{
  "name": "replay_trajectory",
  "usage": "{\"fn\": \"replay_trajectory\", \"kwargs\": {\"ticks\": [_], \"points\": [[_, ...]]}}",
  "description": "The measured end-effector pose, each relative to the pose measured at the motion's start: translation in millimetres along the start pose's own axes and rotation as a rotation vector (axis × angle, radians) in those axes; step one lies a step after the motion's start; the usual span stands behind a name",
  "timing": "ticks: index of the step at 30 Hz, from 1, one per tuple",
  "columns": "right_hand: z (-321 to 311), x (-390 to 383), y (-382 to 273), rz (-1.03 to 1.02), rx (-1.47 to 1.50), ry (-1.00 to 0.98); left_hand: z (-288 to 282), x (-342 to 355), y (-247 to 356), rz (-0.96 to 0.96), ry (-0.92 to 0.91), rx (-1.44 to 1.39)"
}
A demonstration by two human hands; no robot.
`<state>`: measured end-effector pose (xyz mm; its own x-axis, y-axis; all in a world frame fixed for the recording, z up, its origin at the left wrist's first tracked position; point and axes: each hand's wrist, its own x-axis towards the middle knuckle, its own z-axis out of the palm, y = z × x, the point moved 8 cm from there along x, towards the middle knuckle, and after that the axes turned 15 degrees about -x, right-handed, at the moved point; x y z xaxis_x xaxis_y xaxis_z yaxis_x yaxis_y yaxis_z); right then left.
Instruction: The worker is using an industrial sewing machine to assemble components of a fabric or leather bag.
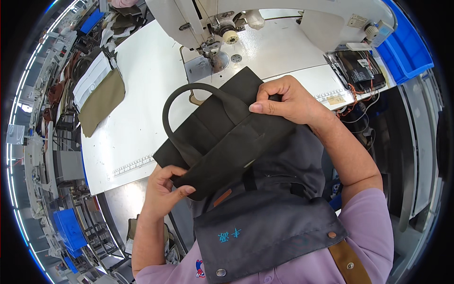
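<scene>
A dark olive fabric bag piece [227, 146] with a curved handle [172, 106] is held between my two hands, tilted up to the right, in front of my grey apron. My left hand [165, 187] pinches its lower left corner, thumb on the near face. At its upper right edge my right hand [286, 99] grips with the thumb on top and fingers curled behind. The handle arches away from me toward the sewing machine [213, 52], whose needle area stands just beyond the bag piece.
The white sewing table [137, 94] carries a printed ruler along its near edge. Olive and white fabric pieces [101, 94] lie stacked at its left. At right sit a dark tray of small items [357, 71] and a blue bin [402, 52]; cables hang below.
</scene>
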<state>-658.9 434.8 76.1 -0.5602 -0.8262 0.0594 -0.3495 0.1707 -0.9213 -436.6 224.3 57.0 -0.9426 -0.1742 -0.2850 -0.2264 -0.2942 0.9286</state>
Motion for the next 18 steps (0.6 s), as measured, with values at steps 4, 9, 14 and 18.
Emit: {"fn": "replay_trajectory", "kwargs": {"ticks": [4, 9, 14, 18], "points": [[-2.5, -1.0, 0.3, -0.039, -0.044, -0.004, -10.4, -3.0, -6.6, 0.049, 0.021, 0.230], [-2.9, -5.0, 0.6, 0.064, -0.079, -0.036, -7.7, -8.4, 16.3, 0.363, -0.102, 0.335], [-1.3, -4.8, -0.4, 0.074, -0.091, -0.076, -20.0, -13.9, -2.8, 0.233, -0.042, 0.192], [1.6, -7.0, -1.4, 0.066, -0.021, -0.123, -28.0, -12.9, -6.9, 0.180, 0.059, -0.064]]}}
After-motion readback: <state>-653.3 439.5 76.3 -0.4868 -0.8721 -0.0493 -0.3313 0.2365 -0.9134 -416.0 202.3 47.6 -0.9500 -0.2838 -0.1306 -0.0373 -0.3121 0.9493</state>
